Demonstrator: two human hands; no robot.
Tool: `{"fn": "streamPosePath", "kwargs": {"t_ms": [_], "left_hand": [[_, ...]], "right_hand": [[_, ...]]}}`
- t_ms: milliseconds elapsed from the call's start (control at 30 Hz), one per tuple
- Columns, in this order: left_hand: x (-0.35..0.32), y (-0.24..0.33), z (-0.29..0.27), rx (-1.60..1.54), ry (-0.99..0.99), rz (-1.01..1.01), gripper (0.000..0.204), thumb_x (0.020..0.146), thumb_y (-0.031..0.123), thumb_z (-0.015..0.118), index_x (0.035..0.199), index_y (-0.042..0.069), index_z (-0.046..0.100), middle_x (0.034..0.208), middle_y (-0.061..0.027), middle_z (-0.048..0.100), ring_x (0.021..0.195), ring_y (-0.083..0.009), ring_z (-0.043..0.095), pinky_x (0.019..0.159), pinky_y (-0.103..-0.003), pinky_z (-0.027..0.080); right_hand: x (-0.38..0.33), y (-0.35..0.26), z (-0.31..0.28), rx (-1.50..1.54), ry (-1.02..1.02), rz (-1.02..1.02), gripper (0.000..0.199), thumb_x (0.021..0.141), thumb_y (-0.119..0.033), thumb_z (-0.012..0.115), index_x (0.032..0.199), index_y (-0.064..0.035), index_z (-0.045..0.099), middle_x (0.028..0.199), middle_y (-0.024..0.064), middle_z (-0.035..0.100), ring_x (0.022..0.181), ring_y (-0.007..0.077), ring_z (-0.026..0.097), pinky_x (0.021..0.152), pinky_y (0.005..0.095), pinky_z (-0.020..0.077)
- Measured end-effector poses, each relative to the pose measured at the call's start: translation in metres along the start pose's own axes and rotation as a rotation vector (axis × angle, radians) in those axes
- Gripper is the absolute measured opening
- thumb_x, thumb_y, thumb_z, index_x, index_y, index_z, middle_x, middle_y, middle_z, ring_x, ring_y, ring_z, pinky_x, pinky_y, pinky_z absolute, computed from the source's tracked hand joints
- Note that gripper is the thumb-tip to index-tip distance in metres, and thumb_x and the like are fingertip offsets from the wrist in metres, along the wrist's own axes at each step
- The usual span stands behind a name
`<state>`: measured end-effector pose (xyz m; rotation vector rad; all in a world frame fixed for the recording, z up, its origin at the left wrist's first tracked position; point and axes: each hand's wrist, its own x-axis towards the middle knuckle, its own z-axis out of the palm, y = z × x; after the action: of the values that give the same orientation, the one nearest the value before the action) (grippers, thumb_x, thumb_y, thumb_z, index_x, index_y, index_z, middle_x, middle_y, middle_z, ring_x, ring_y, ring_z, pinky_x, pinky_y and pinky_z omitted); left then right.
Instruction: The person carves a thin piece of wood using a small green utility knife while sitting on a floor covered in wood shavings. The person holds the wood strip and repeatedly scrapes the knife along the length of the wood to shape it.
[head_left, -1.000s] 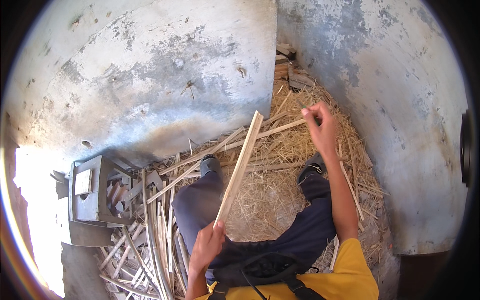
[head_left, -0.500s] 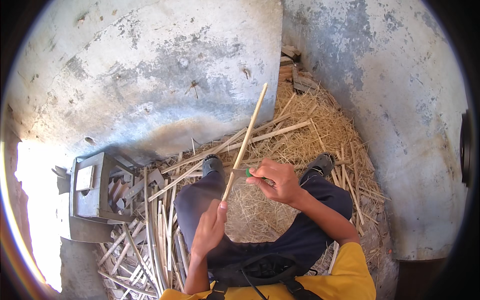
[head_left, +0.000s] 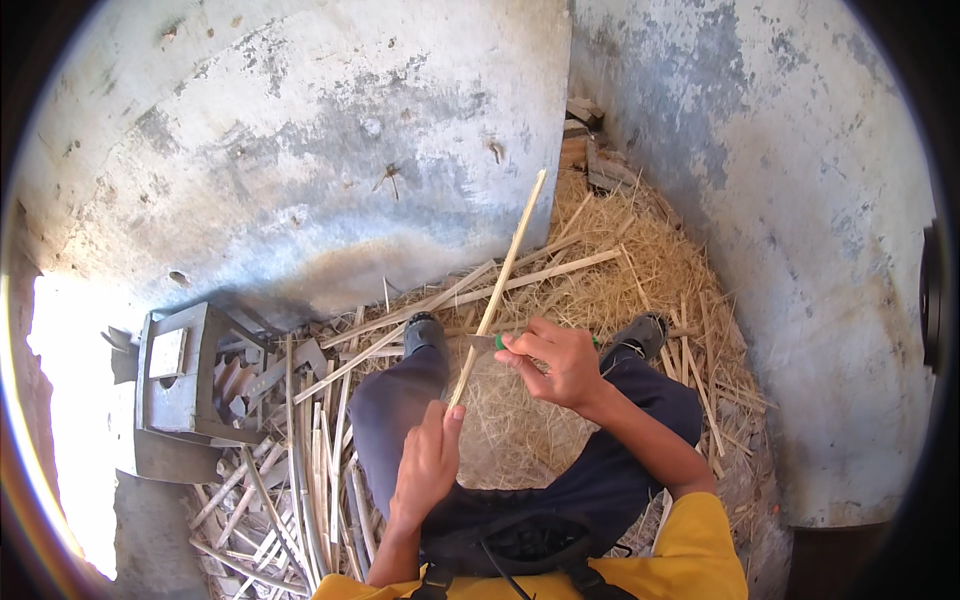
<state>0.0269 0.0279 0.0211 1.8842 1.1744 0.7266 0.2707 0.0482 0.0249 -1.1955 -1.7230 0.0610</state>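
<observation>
My left hand (head_left: 428, 460) is closed round the lower end of a long, pale wooden strip (head_left: 512, 252). The strip slants up and away to the right, its far end raised in front of the wall. In my right hand (head_left: 556, 362) is a green-handled knife (head_left: 499, 342), fingers wrapped round the handle. Its short blade points left and lies against the strip's side, some way above my left hand. Most of the handle is hidden by my fingers, though a bit of green shows behind them.
Curly shavings (head_left: 640, 235) cover the floor around my shoes. Many loose wooden strips (head_left: 335, 450) lie to my left, beside a grey wooden box (head_left: 180, 410) with a round hole. Peeling walls (head_left: 330, 130) rise ahead and to the right.
The strip has shifted slightly right, with my left hand moving a little right along with it. The knife still touches the strip, at about the same height.
</observation>
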Motion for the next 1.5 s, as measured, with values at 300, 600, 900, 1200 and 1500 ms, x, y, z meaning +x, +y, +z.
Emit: {"fn": "streamPosePath", "kwargs": {"t_ms": [300, 600, 900, 1200, 1500], "left_hand": [[-0.001, 0.001, -0.004, 0.005, -0.033, -0.056, 0.028, 0.114, 0.021, 0.050, 0.095, 0.000, 0.048, 0.067, -0.0269, 0.052, 0.065, -0.0532, 0.055, 0.058, -0.059, 0.038], [-0.007, -0.003, -0.005, 0.085, -0.017, -0.081, 0.028, 0.113, 0.023, 0.052, 0.097, -0.001, 0.049, 0.069, -0.0295, 0.056, 0.069, -0.0557, 0.058, 0.061, -0.062, 0.040], [-0.029, -0.013, -0.005, 0.136, -0.051, -0.142, 0.030, 0.113, 0.026, 0.052, 0.099, 0.000, 0.051, 0.070, -0.0295, 0.060, 0.074, -0.0563, 0.061, 0.065, -0.064, 0.043], [-0.038, -0.024, -0.010, 0.173, -0.039, -0.165, 0.028, 0.113, 0.025, 0.052, 0.102, 0.000, 0.053, 0.073, -0.0298, 0.063, 0.074, -0.0553, 0.062, 0.066, -0.064, 0.044], [-0.036, -0.014, -0.013, 0.156, -0.037, -0.254, 0.029, 0.112, 0.028, 0.053, 0.106, 0.000, 0.054, 0.077, -0.0294, 0.067, 0.077, -0.0539, 0.065, 0.069, -0.062, 0.047]], "right_hand": [[0.000, -0.003, 0.000, -0.118, 0.000, -0.030, 0.014, 0.087, -0.018, 0.088, 0.090, -0.0108, 0.078, 0.070, 0.0028, 0.059, 0.050, 0.0177, 0.055, 0.044, 0.0342, 0.0406], [-0.002, 0.002, 0.005, -0.171, 0.007, -0.073, 0.014, 0.087, -0.020, 0.088, 0.091, -0.0116, 0.078, 0.071, 0.0023, 0.061, 0.051, 0.0179, 0.057, 0.045, 0.0343, 0.0422], [0.012, 0.045, -0.006, -0.217, 0.115, 0.015, 0.014, 0.092, -0.027, 0.083, 0.097, -0.0136, 0.081, 0.077, 0.0009, 0.067, 0.054, 0.0191, 0.061, 0.048, 0.0338, 0.0432], [0.011, 0.046, 0.009, -0.309, 0.043, -0.069, 0.015, 0.090, -0.027, 0.085, 0.095, -0.0137, 0.080, 0.070, 0.0019, 0.059, 0.052, 0.0183, 0.059, 0.045, 0.0338, 0.0411], [0.016, 0.043, 0.010, 0.254, -0.015, 0.275, 0.021, 0.098, -0.024, 0.080, 0.097, -0.0061, 0.069, 0.081, 0.0029, 0.070, 0.067, 0.0102, 0.063, 0.060, 0.0281, 0.0473]]}}
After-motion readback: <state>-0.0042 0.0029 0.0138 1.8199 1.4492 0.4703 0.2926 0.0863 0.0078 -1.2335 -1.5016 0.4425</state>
